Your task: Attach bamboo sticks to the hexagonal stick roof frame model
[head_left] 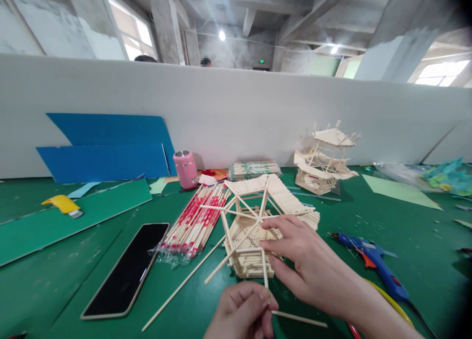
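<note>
Head view shows the left hand (pixel 241 312) with fingers pinched on a thin stick (pixel 264 276) that leans against the stick model (pixel 254 231) in the middle of the green worktop (pixel 55 280). The right hand (pixel 309 265) rests on the model's near side, fingers spread and holding nothing. Steadying the frame firmly (it looks fragile) should keep that stick aligned. A glue gun (pixel 372 262) lies to the right.

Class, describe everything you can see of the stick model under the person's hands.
The stick model is built of pale, thin wooden sticks: a stacked, roughly hexagonal frame with spoke-like ribs and a slatted roof panel behind. It sits on the green table, unfinished. The right hand rests fingers on it; the left hand pinches a stick at its front.
</note>
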`<state>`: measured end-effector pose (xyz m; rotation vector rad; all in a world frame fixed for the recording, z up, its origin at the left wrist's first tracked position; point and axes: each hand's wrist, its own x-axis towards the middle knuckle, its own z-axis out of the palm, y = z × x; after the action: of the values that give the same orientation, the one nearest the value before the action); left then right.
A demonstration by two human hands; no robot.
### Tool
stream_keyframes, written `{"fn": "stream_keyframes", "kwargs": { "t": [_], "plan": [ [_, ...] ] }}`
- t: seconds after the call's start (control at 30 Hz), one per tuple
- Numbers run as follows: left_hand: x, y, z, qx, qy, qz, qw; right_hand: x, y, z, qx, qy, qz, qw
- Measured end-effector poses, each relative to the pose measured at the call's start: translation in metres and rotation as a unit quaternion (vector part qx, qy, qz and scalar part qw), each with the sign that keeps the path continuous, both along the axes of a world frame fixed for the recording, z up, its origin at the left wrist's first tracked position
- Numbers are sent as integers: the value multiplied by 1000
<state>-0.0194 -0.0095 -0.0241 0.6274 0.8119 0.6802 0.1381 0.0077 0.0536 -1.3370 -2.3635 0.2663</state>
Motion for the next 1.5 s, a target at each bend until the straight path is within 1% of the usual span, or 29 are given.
{"fn": "stream_keyframes", "kwargs": {
  "t": [0.2,0.7,1.27,1.5],
  "plan": [
    [0,0,1,6,-4,9,1000,0,0,2,-5,-1,-4,1000],
    [-1,0,1,1,7,-3,1000,-1,0,1,1,3,-3,1000],
    [0,1,-3,5,0,-5,1000,-1,-2,2,-3,5,-3,1000],
    [-1,0,0,3,9,-4,1000,-2,-1,2,0,3,-5,1000]
  ]
}}
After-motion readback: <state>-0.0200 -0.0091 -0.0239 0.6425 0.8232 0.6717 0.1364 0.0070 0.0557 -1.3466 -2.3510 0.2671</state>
